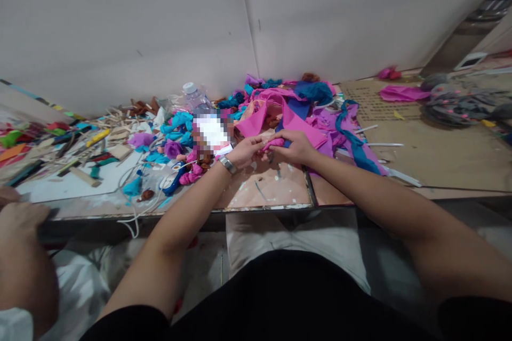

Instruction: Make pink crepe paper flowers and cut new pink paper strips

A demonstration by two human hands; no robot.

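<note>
Between my two hands is a small rolled bundle of pink crepe-like material (277, 142); whether it is paper or cloth I cannot tell. My left hand (248, 152), with a metal watch (228, 164) at the wrist, pinches its left end. My right hand (296, 147) is closed around its right side, the thumb and fingers bent onto it. Both hands are just above the pinkish tabletop (260, 189). Right behind them lie flat bright pink sheets (256, 120) and a heap of purple and blue pieces, partly hidden by my fingers.
A lit phone (212, 133), blurred out, stands left of my hands, near a clear bottle (194, 97). Tools, a white cable (136, 218) and crumpled coloured pieces crowd the left. Cardboard (448, 154) and a grey bundle (456, 106) lie right. Another person's hand (24, 216) rests at the left edge.
</note>
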